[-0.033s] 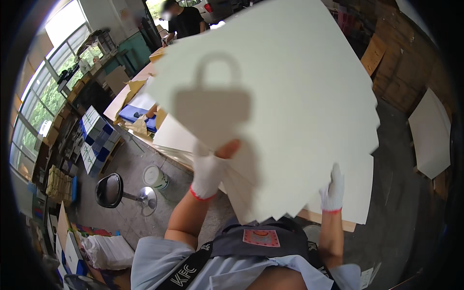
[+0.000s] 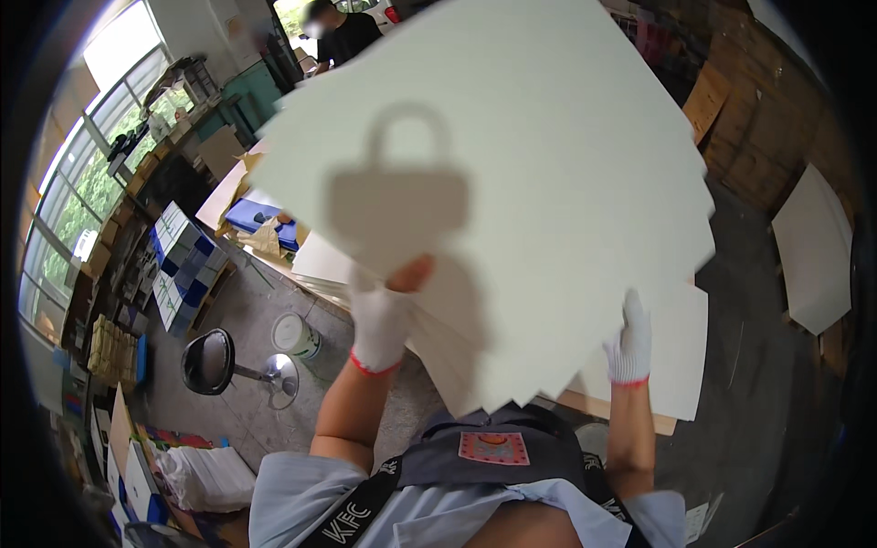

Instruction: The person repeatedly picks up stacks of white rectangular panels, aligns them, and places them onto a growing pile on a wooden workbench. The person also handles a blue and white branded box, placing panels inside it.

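The fanned white sheets (image 2: 566, 228) have shifted slightly left with the left hand (image 2: 376, 324), their edges still stepped, not flush. That hand pinches them, thumb on top, other fingers hidden. The right hand (image 2: 630, 347) is at their near right edge, visible fingers straight; whether it grips cannot be told. A pale stack (image 2: 322, 262) shows beneath, far left.

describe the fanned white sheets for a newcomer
Start at the dark grey apron, bottom centre. Spreading up from between the white-gloved left hand and white-gloved right hand is a fan of white sheets. Zigzag edges set it apart from the flat white stack behind.
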Motion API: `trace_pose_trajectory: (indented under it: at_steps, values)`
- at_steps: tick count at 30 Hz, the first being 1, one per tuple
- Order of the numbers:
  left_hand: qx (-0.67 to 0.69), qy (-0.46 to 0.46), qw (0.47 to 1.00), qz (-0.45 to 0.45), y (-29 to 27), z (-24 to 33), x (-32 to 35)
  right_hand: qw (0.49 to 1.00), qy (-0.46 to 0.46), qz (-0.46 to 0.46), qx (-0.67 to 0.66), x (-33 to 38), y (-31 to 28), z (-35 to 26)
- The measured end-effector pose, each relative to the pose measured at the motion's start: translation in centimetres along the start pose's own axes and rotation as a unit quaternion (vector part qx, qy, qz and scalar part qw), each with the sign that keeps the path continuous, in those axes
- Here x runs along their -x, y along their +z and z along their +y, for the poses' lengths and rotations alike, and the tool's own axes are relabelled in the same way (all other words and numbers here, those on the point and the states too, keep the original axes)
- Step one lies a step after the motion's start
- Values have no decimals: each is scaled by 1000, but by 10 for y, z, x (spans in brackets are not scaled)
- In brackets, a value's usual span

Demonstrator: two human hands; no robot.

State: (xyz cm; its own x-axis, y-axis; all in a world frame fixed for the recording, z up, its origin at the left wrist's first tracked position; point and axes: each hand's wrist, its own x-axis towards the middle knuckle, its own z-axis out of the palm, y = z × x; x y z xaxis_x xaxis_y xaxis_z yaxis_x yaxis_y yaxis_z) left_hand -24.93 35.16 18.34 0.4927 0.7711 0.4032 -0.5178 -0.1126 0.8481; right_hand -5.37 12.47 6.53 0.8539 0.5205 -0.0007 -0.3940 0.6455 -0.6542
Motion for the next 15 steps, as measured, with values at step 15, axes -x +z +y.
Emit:
trace_pose_trajectory:
  at_steps: [15]
  values:
    - [33, -218, 928, 301, -231, -144, -57, 974, 122, -3, 189, -166, 119, 181]
